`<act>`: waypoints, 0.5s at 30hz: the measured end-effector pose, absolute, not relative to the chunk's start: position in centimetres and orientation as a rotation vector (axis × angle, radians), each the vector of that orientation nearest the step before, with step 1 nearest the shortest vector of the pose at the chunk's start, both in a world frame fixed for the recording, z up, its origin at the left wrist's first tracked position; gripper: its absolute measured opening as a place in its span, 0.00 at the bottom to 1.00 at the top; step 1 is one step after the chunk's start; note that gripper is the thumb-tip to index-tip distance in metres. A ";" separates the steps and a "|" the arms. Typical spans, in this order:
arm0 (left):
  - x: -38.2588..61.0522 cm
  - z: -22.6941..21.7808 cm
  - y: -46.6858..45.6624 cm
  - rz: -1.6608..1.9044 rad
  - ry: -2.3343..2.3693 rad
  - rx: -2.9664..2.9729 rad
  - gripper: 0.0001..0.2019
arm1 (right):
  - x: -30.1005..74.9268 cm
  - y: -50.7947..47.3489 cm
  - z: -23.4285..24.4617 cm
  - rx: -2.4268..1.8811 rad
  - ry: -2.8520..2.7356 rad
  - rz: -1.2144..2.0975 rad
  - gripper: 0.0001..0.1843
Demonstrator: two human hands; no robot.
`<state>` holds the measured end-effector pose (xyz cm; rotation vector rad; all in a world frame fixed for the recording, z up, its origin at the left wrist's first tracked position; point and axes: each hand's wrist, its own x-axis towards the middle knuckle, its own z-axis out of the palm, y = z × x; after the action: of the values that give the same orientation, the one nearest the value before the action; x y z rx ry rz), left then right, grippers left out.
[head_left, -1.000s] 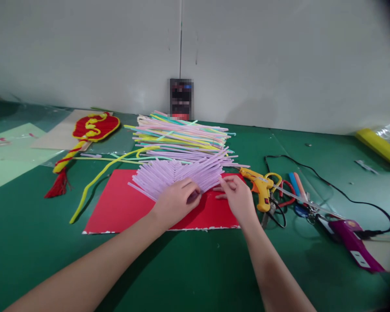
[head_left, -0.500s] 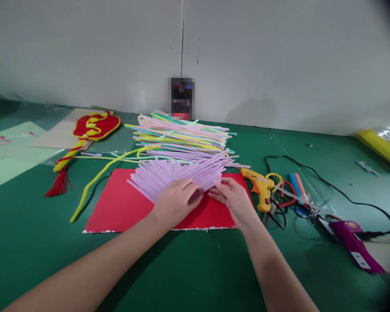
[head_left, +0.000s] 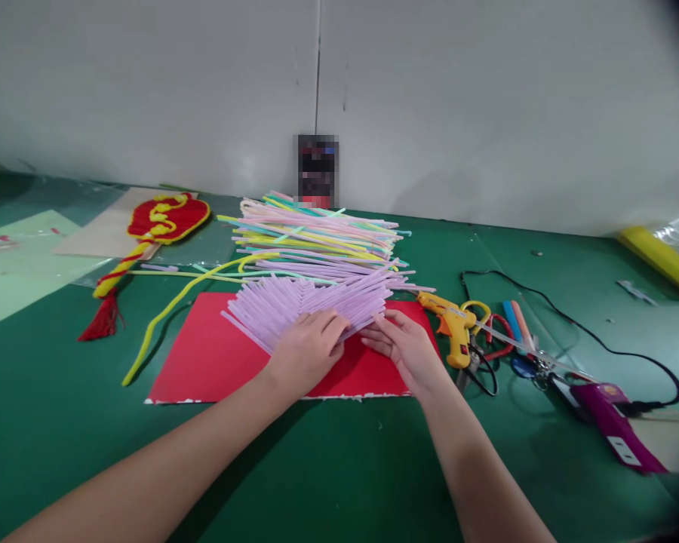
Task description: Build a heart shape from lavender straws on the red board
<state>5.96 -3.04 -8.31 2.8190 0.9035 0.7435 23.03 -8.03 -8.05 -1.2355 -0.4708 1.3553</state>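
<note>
A leaf-shaped layer of purple pipe cleaners [head_left: 271, 313], laid slanting to either side of a middle line, rests on a red board [head_left: 204, 354] with a ragged white front edge. Over the layer's near middle lies my left hand [head_left: 311, 343], fingers bent and thumb drawn in against the lowest strips. At the layer's right tip, my right hand [head_left: 403, 343] pinches the end of a purple pipe cleaner between thumb and index finger, its other fingers loosely curled over the board. The strips' inner ends are hidden under my left hand.
Behind lies a pile of mixed-colour pipe cleaners [head_left: 322, 234]. A long yellow pipe cleaner [head_left: 164, 313] and a red-and-yellow tasselled fan [head_left: 170, 219] are left. To the right are a yellow glue gun [head_left: 456, 328], red-handled pliers [head_left: 503, 339], a black cord [head_left: 577, 320] and a purple power strip [head_left: 616, 426].
My left thumb has closed in toward the fingers, narrowing the gap between them. My right hand has barely moved, and the pipe cleaners look the same.
</note>
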 end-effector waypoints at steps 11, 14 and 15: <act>5.9 -8.3 -3.1 0.801 0.928 2.822 0.08 | 23.0 -8.3 -7.9 -1.255 -0.485 1.376 0.14; 5.9 -8.3 -3.1 0.795 0.920 2.827 0.07 | 23.1 -8.3 -7.8 -1.242 -0.453 1.399 0.13; 5.9 -8.3 -3.1 0.792 0.922 2.826 0.07 | 23.2 -8.3 -7.8 -1.232 -0.444 1.409 0.13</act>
<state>5.91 -3.08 -8.26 2.8256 0.9222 0.7923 23.19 -8.31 -7.77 -1.2324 -0.4436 1.4085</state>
